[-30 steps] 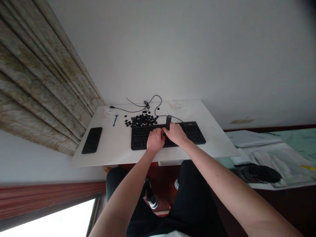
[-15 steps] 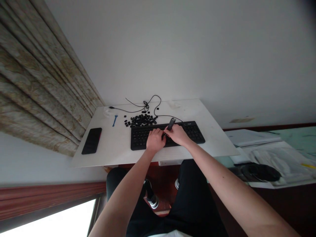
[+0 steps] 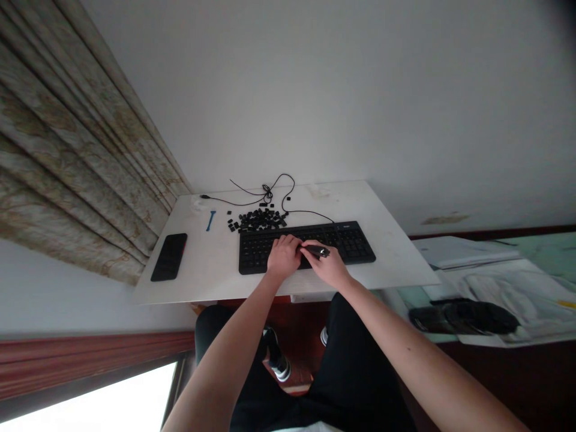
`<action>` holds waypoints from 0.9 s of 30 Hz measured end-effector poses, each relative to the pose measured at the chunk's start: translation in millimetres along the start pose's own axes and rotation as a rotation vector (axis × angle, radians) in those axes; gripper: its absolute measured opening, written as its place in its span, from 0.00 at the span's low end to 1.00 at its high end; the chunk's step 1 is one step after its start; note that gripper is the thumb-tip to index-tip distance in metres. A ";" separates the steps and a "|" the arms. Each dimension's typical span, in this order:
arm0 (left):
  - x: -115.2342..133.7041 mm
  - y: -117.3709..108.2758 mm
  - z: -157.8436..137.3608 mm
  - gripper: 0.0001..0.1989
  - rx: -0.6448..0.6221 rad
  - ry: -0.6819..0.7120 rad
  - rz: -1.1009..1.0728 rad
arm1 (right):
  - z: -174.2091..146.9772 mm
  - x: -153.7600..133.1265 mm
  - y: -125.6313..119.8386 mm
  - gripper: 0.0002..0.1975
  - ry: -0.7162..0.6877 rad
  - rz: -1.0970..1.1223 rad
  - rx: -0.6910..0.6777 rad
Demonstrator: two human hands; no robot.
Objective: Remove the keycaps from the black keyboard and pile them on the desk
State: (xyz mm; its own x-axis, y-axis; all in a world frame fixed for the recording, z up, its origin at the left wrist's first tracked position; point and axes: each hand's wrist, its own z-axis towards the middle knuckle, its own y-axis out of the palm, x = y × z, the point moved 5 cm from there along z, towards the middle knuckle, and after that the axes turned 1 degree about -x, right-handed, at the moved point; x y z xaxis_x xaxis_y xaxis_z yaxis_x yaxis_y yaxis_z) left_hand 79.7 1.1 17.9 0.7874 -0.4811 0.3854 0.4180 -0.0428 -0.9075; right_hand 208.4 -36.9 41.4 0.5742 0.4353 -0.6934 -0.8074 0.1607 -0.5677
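Observation:
A black keyboard (image 3: 254,252) lies across the desk in front of me. My left hand (image 3: 284,257) rests on its middle with fingers bent and pressed together, and what lies under the fingertips is hidden. My right hand (image 3: 330,266) is closed around a dark slim tool (image 3: 317,249) with a shiny end, its exact kind unclear. The tool lies low and nearly level over the keys, its inner tip meeting my left fingertips. Behind the keyboard is a heap of loose black keycaps (image 3: 261,219).
On the white desk (image 3: 216,270) are a dark phone (image 3: 170,257), a blue tool (image 3: 211,220) and a knotted black cable (image 3: 267,193). Papers and a black item (image 3: 477,316) sit on a surface at the right. A wall rises behind the desk; a curtain (image 3: 81,144) hangs left.
My right hand has turned the dark tool from pointing up and away to lying nearly flat toward the right, moving slightly closer to me. My left hand stays almost in place.

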 end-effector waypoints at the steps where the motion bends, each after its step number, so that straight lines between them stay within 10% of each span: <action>1: -0.4 0.4 0.0 0.09 0.005 0.002 -0.010 | -1.9 -0.3 -2.3 0.10 -0.002 0.005 0.022; 16: -6.8 0.4 -1.9 0.10 0.142 -0.054 -0.137 | -25.2 143.3 -107.0 0.22 0.567 0.249 0.788; 27: -40.1 -24.3 23.0 0.09 0.305 -0.306 -0.461 | -28.8 146.2 -103.8 0.24 0.556 0.291 0.755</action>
State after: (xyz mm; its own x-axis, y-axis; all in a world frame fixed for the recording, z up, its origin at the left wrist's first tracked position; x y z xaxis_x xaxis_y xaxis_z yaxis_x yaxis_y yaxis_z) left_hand 48.3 41.6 28.3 0.5711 -0.1982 0.7966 0.8198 0.0876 -0.5659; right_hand 380.1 -15.5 -13.9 0.1645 0.0993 -0.9814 -0.6907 0.7219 -0.0427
